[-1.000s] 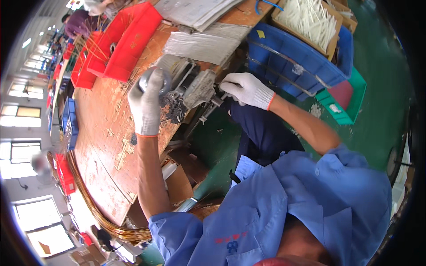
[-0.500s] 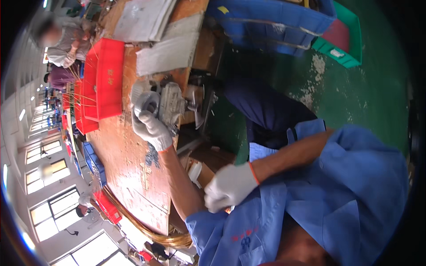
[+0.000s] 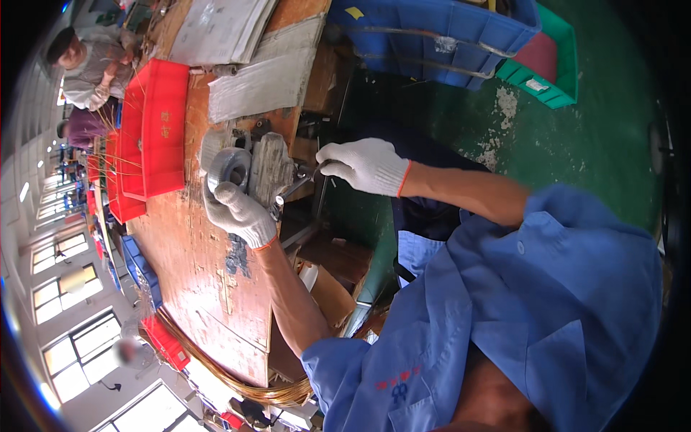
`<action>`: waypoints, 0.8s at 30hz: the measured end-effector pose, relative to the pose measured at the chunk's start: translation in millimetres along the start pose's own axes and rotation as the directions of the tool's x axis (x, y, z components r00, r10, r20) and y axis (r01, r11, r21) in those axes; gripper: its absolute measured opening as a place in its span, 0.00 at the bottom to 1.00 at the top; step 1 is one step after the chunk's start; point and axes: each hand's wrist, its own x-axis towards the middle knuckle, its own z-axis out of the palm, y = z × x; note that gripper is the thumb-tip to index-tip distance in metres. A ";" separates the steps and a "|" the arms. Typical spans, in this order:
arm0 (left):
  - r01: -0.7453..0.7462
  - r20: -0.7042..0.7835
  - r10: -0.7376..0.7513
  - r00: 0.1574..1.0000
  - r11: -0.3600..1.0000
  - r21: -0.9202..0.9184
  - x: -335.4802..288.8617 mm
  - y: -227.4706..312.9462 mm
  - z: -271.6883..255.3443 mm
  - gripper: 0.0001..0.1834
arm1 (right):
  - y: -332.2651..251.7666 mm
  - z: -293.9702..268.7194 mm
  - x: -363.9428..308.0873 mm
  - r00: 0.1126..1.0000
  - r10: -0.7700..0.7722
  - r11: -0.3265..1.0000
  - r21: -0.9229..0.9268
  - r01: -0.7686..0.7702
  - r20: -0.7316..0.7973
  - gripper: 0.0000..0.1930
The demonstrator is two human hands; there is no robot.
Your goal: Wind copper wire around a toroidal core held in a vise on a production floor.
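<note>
My left hand (image 3: 241,214), in a white knit glove, is closed around a grey ring-shaped part (image 3: 230,169) at the bench edge. Right beside that ring sits a worn, whitish-grey block (image 3: 272,171), which looks like part of a vise. A shiny metal rod (image 3: 294,189) sticks out past the bench edge next to the block. My right hand (image 3: 366,165), gloved too, is held out beyond the edge. Its fingers pinch a small dark handle-like piece at the rod's outer end; the fingers partly hide how the two join.
Red bins (image 3: 164,129) with thin wires stand along the far side of the wooden bench (image 3: 209,273). Flat grey sheets (image 3: 263,79) lie farther up. Blue crates (image 3: 432,39) and a green bin (image 3: 568,65) rest on the floor. Another person (image 3: 93,68) works beyond the bins.
My right hand has moved from near my chest up and away to the metal rod by the block. My left hand stays on the grey ring-shaped part.
</note>
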 end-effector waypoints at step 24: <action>-0.058 -0.100 -0.715 0.692 0.083 -0.995 -115.1 24.4 0.8 0.33 | -15.9 -38.8 -66.2 0.602 0.317 0.269 0.539 -0.798 0.733 0.17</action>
